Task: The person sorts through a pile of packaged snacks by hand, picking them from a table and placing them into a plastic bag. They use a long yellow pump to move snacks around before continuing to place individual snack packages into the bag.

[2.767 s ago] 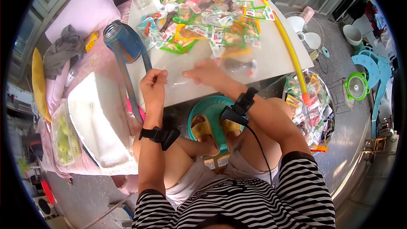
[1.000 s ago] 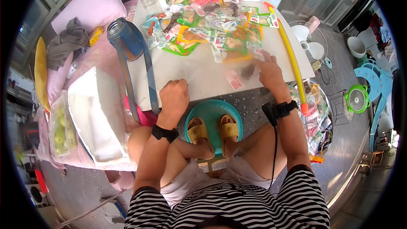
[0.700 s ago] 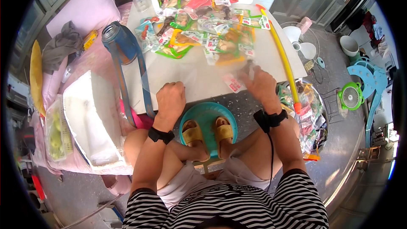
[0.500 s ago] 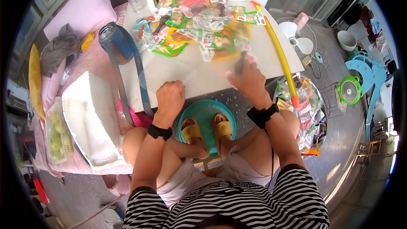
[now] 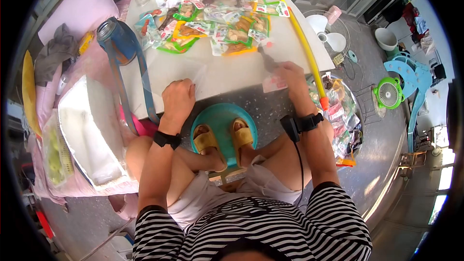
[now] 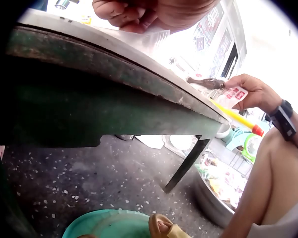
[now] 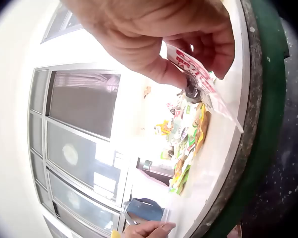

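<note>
At the table's near edge my left hand (image 5: 179, 99) is curled with a thin clear plastic sheet or bag (image 6: 151, 43) pinched in its fingers. Farther right, my right hand (image 5: 294, 84) grips a white piece with red print (image 7: 201, 74) between thumb and fingers. A dark brown, elongated item (image 6: 207, 83) is held along with it, raised off the table; whether both are in one clear wrapper I cannot tell. Beyond the hands lies a pile of colourful food packets (image 5: 222, 24) on the table (image 5: 169, 67).
A blue bottle (image 5: 116, 41) with a long strap stands left, a yellow tube (image 5: 307, 53) lies along the right edge. A basin of packets (image 5: 343, 116) is right of the table, a white foam box (image 5: 89, 135) left, a teal basin (image 5: 249, 154) under the feet.
From close together, my hands have moved apart, the right one rightward. The dark item, earlier lying on the table, is now in my right hand with the red-printed piece. The head view has shifted.
</note>
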